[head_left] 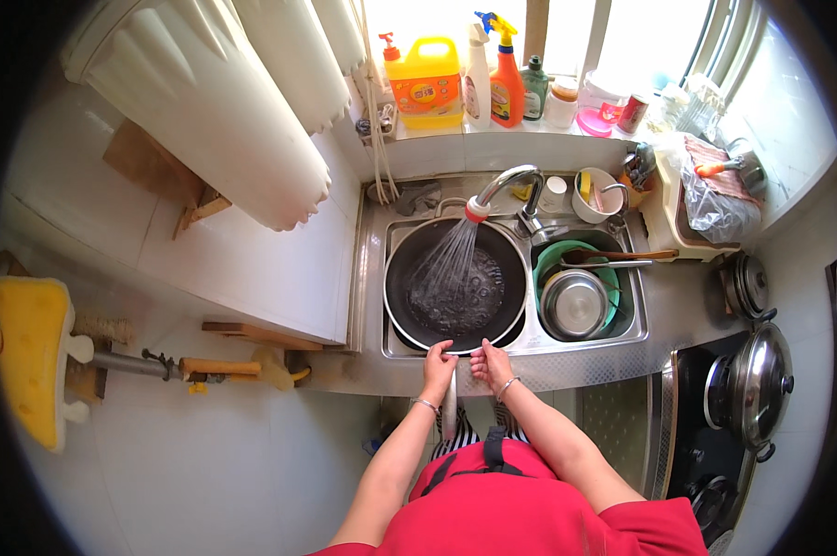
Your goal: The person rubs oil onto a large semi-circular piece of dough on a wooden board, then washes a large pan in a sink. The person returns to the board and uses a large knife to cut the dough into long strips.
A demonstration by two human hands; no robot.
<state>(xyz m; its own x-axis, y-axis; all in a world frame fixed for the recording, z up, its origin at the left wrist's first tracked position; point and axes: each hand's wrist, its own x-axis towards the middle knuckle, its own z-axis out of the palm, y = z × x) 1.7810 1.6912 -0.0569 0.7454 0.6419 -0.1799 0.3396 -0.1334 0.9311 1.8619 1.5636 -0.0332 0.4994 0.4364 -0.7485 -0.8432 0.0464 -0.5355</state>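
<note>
A large dark wok [418,285] rests over the left sink basin, and water sprays into it from the curved faucet [509,174]. Some water lies in its bottom. My left hand [438,368] is at the near rim, just left of the wok's handle [450,406], its fingertips at the edge. My right hand [491,367] is at the same rim, right of the handle, with fingers curled and fingertips near the edge. Whether either hand grips the rim is not clear. In the right basin, a steel bowl [575,306] sits in a green basin [616,278].
Bottles, among them a yellow detergent jug [425,83], line the windowsill. A wooden-handled utensil [641,255] lies across the right basin. A lidded steel pan [766,382] stands on the stove at right. A white bowl [589,208] with sponges is behind the sink.
</note>
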